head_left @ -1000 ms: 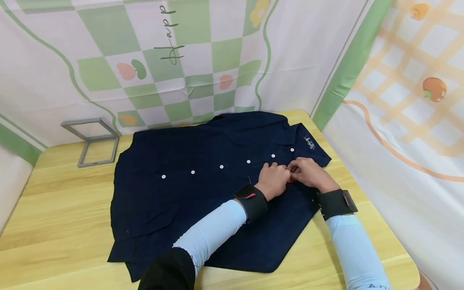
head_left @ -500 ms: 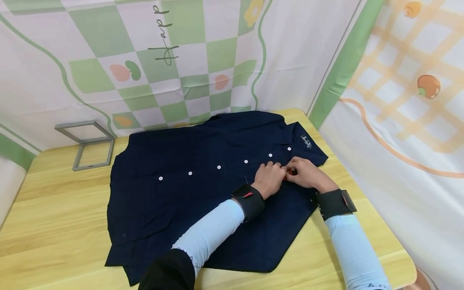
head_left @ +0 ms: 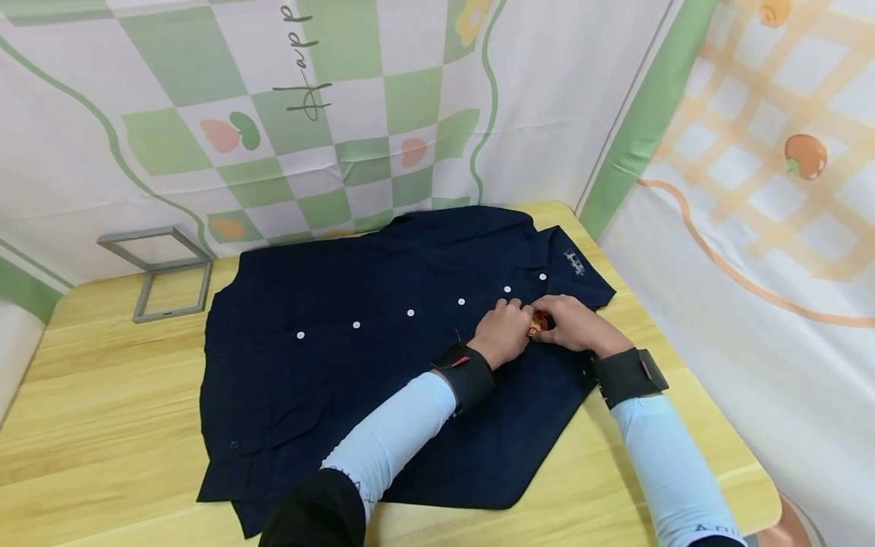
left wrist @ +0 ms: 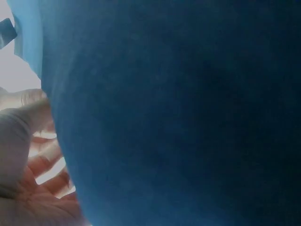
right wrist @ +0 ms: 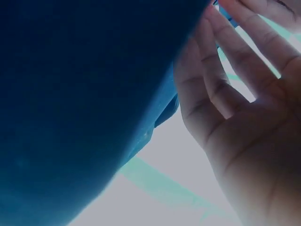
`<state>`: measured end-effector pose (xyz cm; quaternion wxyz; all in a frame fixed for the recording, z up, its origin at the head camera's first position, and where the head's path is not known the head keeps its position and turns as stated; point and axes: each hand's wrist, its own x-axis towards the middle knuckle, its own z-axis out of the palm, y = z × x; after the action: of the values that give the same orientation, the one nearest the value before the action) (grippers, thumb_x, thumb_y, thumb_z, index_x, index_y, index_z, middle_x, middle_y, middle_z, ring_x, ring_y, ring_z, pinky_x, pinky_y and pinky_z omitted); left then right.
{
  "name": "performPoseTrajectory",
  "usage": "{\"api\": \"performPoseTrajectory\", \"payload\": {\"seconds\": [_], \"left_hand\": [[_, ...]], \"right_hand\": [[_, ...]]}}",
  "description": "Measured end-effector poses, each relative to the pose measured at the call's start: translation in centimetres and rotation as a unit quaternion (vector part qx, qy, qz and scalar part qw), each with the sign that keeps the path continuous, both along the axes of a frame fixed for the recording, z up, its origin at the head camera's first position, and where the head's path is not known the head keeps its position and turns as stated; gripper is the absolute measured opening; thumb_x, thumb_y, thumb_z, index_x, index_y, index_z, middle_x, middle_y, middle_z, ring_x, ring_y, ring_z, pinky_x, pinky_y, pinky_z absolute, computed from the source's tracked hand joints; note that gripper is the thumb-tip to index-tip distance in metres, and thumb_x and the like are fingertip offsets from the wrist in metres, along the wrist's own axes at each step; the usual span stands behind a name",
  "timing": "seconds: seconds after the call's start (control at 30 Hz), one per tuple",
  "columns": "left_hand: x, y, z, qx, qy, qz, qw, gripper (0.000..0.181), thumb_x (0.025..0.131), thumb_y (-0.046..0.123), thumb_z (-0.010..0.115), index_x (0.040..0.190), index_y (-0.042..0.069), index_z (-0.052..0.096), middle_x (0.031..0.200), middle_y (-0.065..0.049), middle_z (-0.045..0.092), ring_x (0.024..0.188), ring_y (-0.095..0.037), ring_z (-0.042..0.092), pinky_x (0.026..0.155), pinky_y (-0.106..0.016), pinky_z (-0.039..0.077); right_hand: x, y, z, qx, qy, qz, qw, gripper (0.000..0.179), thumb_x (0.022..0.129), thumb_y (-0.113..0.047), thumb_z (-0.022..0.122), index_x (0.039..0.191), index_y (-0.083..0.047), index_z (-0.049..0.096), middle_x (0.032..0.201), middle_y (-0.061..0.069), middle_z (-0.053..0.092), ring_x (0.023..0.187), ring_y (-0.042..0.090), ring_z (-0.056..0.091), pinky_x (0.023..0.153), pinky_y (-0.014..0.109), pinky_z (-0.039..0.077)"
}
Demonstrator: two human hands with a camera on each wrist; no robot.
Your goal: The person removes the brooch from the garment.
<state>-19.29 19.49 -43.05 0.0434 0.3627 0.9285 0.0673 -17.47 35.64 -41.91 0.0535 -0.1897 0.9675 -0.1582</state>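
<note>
A navy button-up shirt (head_left: 383,281) lies sideways on the table, its collar (head_left: 570,266) at the right end and white buttons in a row down the front. Near the collar, both hands meet at the front edge. My left hand (head_left: 502,332) grips the navy cloth; in the left wrist view its thumb lies along the raised fabric. My right hand (head_left: 574,324) curls thumb and index finger around a small shiny orange-and-gold thing (head_left: 538,324), whose kind I cannot tell. In the right wrist view the cloth hangs beside the right hand's long fingers.
A grey open frame (head_left: 171,270) stands at the back left of the wooden table (head_left: 102,395). Printed curtains (head_left: 273,114) hang behind the table and along its right side. The shirt's hem and cuff lie towards the left and front.
The hands stay at the same part of the shirt. The right thumb and index finger have parted wider, and more of the orange-and-gold thing shows between them. The view has shifted slightly.
</note>
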Motion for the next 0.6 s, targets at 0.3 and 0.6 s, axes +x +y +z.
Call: {"api": "performPoseTrajectory", "payload": {"seconds": [0.3, 0.6], "left_hand": [[-1.2, -1.1, 0.8, 0.037, -0.084, -0.003, 0.9957, 0.036, 0.097, 0.015, 0.060, 0.133, 0.013, 0.060, 0.127, -0.005, 0.059, 0.113, -0.017, 0.060, 0.084, -0.028, 0.055], [-1.6, -1.2, 0.6, 0.014, -0.057, -0.023, 0.9980, 0.038, 0.093, 0.012, 0.065, 0.131, 0.016, 0.061, 0.122, -0.002, 0.064, 0.115, -0.017, 0.061, 0.086, -0.028, 0.056]], "right_hand": [[-0.2, 0.1, -0.1, -0.015, -0.031, 0.016, 0.9993, 0.041, 0.086, -0.003, 0.072, 0.124, 0.006, 0.059, 0.124, 0.024, 0.062, 0.113, 0.041, 0.058, 0.098, 0.054, 0.046], [-0.2, 0.5, -0.4, -0.058, -0.041, 0.033, 0.9969, 0.043, 0.087, 0.005, 0.068, 0.128, 0.005, 0.056, 0.128, 0.024, 0.060, 0.117, 0.040, 0.057, 0.100, 0.054, 0.046]]}}
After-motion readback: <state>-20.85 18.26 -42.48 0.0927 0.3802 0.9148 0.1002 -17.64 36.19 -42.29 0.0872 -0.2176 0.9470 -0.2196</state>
